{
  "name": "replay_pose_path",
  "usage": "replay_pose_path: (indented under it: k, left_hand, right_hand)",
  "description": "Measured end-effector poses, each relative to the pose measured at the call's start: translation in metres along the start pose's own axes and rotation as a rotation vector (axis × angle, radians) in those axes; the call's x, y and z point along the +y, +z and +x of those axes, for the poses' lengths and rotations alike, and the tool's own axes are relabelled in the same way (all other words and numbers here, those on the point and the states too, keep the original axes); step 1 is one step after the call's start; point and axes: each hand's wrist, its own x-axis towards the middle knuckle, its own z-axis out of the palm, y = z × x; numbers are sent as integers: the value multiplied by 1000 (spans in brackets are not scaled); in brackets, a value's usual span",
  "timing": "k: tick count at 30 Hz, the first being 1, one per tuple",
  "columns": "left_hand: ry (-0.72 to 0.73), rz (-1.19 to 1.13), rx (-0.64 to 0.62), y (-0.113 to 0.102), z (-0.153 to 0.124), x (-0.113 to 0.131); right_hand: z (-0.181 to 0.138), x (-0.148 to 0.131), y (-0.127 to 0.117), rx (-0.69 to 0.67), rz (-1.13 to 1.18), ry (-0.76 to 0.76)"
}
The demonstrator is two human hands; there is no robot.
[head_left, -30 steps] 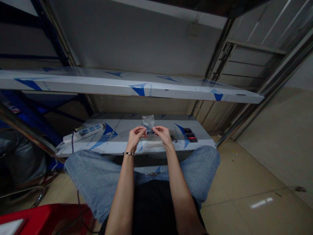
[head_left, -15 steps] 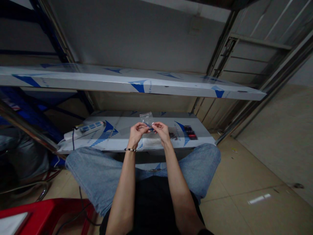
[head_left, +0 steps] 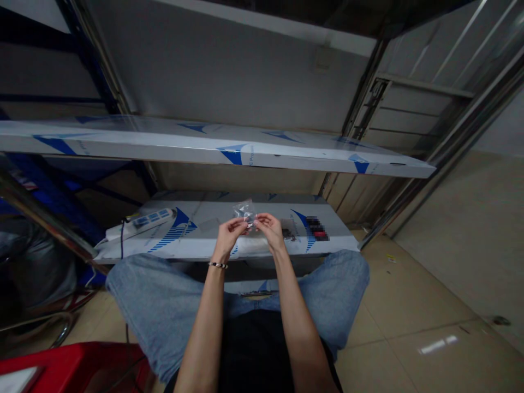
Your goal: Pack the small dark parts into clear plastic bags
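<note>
A small clear plastic bag (head_left: 244,208) is pinched between my two hands above the lower shelf. It looks crumpled and shiny, and I cannot make out what is inside. My left hand (head_left: 229,234), with a beaded bracelet (head_left: 218,265) at the wrist, grips the bag's left side between thumb and fingers. On the other side, my right hand (head_left: 270,228) holds it the same way, fingertips close to the left ones. Beneath and beside my hands lie a whitish plastic bag (head_left: 252,246) and a clear bag with small dark pieces (head_left: 290,232).
The film-covered lower shelf (head_left: 213,243) bears a white power strip (head_left: 152,219) at left and a blurred dark-and-red item (head_left: 316,229) at right. An upper shelf (head_left: 172,152) crosses in front. A red stool (head_left: 77,360) stands at lower left.
The view has tilted slightly upward, so the shelves sit lower. The small bag's upper part, flatter before with its zip edge showing, now looks crumpled. Both hands still hold it.
</note>
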Motion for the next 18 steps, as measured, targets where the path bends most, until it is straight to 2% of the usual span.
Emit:
replay_pose_path:
  k: [4, 7, 10, 13, 18]
  left_hand:
    - [-37, 28, -65, 5, -3, -2]
    - [-60, 104, -198, 7, -6, 3]
    - [-91, 144, -312, 7, -9, 12]
    - [-39, 135, -236, 8, -11, 21]
    - [158, 174, -66, 12, -9, 31]
  right_hand:
    - [0, 2, 0, 37, 28, -20]
    - [3, -5, 1, 74, 3, -15]
    - [4, -15, 1, 191, -40, -36]
    - [-1, -18, 0, 208, -4, -39]
    - [-11, -19, -3, 18, 60, 54]
